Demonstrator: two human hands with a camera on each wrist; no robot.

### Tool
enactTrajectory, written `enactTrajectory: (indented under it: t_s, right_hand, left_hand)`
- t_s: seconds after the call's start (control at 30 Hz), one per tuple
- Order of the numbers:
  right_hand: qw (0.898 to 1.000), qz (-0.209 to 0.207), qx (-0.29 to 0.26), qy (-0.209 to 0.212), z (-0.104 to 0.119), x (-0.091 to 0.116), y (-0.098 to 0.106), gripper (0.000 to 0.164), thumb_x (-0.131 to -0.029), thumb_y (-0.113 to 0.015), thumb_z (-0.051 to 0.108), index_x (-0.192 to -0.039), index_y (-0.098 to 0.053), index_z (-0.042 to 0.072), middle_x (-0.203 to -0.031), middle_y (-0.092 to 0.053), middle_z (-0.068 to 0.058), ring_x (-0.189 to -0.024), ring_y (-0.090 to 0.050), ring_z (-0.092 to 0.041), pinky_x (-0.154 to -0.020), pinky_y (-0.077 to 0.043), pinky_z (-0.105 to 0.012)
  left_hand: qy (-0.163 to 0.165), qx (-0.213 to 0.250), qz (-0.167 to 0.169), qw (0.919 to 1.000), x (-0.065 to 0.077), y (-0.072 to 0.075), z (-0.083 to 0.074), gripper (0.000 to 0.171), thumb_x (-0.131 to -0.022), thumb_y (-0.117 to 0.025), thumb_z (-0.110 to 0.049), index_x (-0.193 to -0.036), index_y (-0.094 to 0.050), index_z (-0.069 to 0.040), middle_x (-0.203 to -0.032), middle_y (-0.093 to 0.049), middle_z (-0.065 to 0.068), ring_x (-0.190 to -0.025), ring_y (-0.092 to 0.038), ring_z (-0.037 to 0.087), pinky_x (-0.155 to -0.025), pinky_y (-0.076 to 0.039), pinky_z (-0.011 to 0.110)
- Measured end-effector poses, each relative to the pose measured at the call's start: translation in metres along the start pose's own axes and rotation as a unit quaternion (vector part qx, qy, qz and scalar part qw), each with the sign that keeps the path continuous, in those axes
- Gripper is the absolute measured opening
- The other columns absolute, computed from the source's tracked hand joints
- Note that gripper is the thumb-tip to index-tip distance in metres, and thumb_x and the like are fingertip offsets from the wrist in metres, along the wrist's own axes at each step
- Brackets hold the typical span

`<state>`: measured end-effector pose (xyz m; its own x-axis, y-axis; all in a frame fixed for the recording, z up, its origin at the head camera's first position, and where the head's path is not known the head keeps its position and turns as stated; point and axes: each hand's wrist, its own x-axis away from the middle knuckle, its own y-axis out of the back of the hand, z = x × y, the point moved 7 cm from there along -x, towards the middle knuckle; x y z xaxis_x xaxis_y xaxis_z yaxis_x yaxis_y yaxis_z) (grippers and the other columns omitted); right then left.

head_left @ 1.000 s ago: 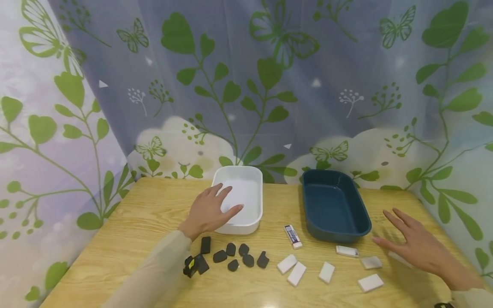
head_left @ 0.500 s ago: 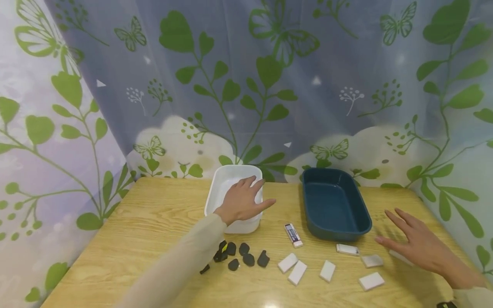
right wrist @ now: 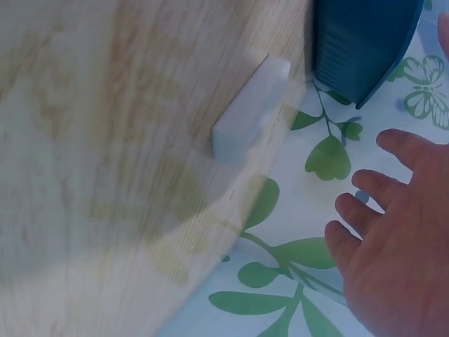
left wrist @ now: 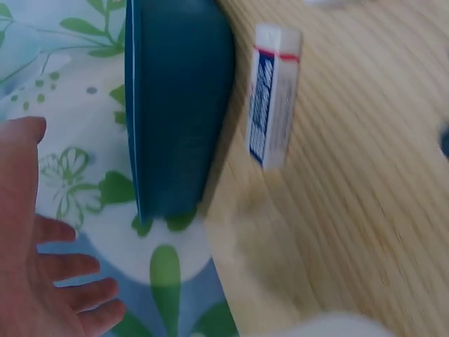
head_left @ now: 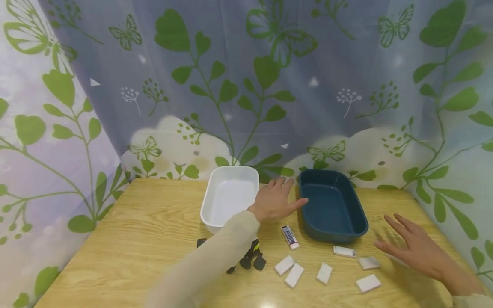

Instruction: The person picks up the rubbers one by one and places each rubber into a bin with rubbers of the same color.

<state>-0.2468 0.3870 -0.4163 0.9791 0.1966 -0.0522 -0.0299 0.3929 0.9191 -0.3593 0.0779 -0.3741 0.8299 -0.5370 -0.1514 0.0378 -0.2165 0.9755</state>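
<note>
My left hand (head_left: 275, 201) hovers with fingers spread between the white basin (head_left: 205, 214) and the dark blue basin (head_left: 335, 235), holding nothing. Below it on the table lies an eraser in a blue and white sleeve (head_left: 290, 238), also seen as the sleeved eraser (left wrist: 272, 98) in the left wrist view. Right of the blue basin, my right hand (head_left: 416, 250) is held up with spread, bare fingers. Near it lie white eraser-like blocks, one block (head_left: 368, 283) closest to the front. Several small black pieces (head_left: 259, 262) are partly hidden by my left sleeve.
Both basins stand at the back of the wooden table (head_left: 115, 239), and their visible insides hold nothing. A patterned curtain (head_left: 231, 85) hangs right behind and along the sides. More white blocks (head_left: 294, 275) are scattered in front of the blue basin.
My left hand has swept right, from over the white basin to beside the blue one. Its sleeve now covers part of the black pieces. My right hand has barely moved.
</note>
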Motion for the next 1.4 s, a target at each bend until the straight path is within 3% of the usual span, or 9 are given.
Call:
enactTrajectory:
  t_s: [0.13, 0.27, 0.43, 0.63, 0.77, 0.87, 1.03, 1.27, 1.4]
  right_hand:
    - [1.000, 0.001, -0.011, -0.007, -0.005, 0.004, -0.001, 0.082, -0.093, -0.060, 0.040, -0.151, -0.017, 0.003, -0.145, -0.018, -0.039, -0.121, -0.021, -0.064, -0.082, -0.025, -0.073]
    - [1.000, -0.003, -0.014, -0.008, -0.008, 0.006, 0.000, 0.081, -0.093, -0.060, 0.039, -0.151, -0.018, 0.003, -0.145, -0.018, -0.038, -0.121, -0.022, -0.064, -0.082, -0.026, -0.073]
    - [1.000, 0.003, -0.027, -0.014, -0.013, 0.010, -0.002, 0.079, -0.094, -0.059, 0.038, -0.151, -0.017, 0.004, -0.146, -0.016, -0.037, -0.122, -0.020, -0.064, -0.080, -0.026, -0.074]
    - [0.999, 0.016, -0.029, -0.020, -0.020, 0.018, -0.008, 0.076, -0.095, -0.058, 0.037, -0.150, -0.021, 0.000, -0.146, -0.017, -0.037, -0.120, -0.023, -0.064, -0.078, -0.028, -0.075]
    - [0.999, 0.008, -0.035, -0.014, -0.023, 0.021, -0.006, 0.072, -0.095, -0.057, 0.034, -0.148, -0.024, -0.001, -0.146, -0.017, -0.037, -0.120, -0.023, -0.064, -0.079, -0.028, -0.074]
    - [0.999, 0.000, -0.039, -0.010, -0.026, 0.023, -0.002, 0.069, -0.097, -0.056, 0.033, -0.148, -0.025, -0.002, -0.146, -0.017, -0.037, -0.121, -0.022, -0.064, -0.081, -0.027, -0.073]
    - [0.999, -0.008, -0.036, -0.005, -0.032, 0.026, 0.000, 0.065, -0.097, -0.057, 0.029, -0.143, -0.030, -0.009, -0.145, -0.019, -0.038, -0.121, -0.022, -0.064, -0.082, -0.026, -0.072]
    - [0.998, -0.045, 0.008, 0.038, -0.031, 0.029, 0.000, 0.055, -0.086, -0.071, 0.020, -0.124, -0.051, -0.015, -0.125, -0.045, -0.038, -0.108, -0.043, -0.059, -0.078, -0.038, -0.066]
    - [1.000, 0.013, -0.007, 0.024, -0.032, 0.024, -0.006, 0.051, -0.085, -0.072, 0.024, -0.118, -0.057, -0.011, -0.114, -0.057, -0.029, -0.098, -0.057, -0.045, -0.076, -0.048, -0.052]
  left_hand:
    - [0.002, 0.007, -0.011, 0.9999, -0.009, -0.009, -0.014, 0.080, -0.091, -0.027, -0.071, -0.142, -0.041, -0.010, -0.143, -0.042, 0.010, -0.125, -0.046, 0.027, -0.098, -0.042, 0.038]
    - [0.030, 0.030, -0.016, 0.9989, -0.016, -0.020, -0.020, 0.082, -0.092, -0.029, -0.069, -0.145, -0.035, -0.007, -0.145, -0.039, 0.011, -0.126, -0.045, 0.026, -0.097, -0.043, 0.036]
    - [0.045, 0.043, -0.029, 0.9976, -0.023, -0.031, -0.027, 0.071, -0.098, -0.040, -0.052, -0.143, -0.034, 0.003, -0.140, -0.043, 0.016, -0.124, -0.046, 0.027, -0.097, -0.042, 0.033]
    - [0.090, 0.067, -0.053, 0.9923, -0.027, -0.046, -0.028, 0.059, -0.097, -0.053, -0.032, -0.136, -0.039, 0.010, -0.126, -0.051, 0.020, -0.102, -0.060, 0.028, -0.084, -0.050, 0.033]
    - [0.133, 0.116, -0.034, 0.9838, -0.035, -0.055, -0.027, 0.060, -0.094, -0.058, -0.023, -0.140, -0.034, 0.008, -0.119, -0.057, 0.019, -0.087, -0.064, 0.030, -0.073, -0.053, 0.036]
    - [0.155, 0.147, -0.010, 0.9768, -0.042, -0.057, -0.030, 0.068, -0.090, -0.062, -0.015, -0.143, -0.027, 0.008, -0.104, -0.064, 0.018, -0.082, -0.065, 0.031, -0.070, -0.052, 0.038]
    - [0.192, 0.181, 0.024, 0.9643, -0.046, -0.058, -0.031, 0.076, -0.088, -0.067, -0.016, -0.145, -0.022, 0.006, -0.081, -0.065, 0.014, -0.068, -0.063, 0.029, -0.058, -0.050, 0.037]
    - [0.231, 0.204, 0.047, 0.9500, -0.046, -0.062, -0.029, 0.070, -0.089, -0.067, -0.018, -0.142, -0.028, 0.003, -0.078, -0.063, 0.013, -0.064, -0.062, 0.027, -0.054, -0.049, 0.036]
    - [0.244, 0.204, 0.059, 0.9461, -0.047, -0.065, -0.030, 0.067, -0.089, -0.067, -0.020, -0.140, -0.029, 0.002, -0.073, -0.062, 0.012, -0.063, -0.061, 0.026, -0.054, -0.048, 0.035]
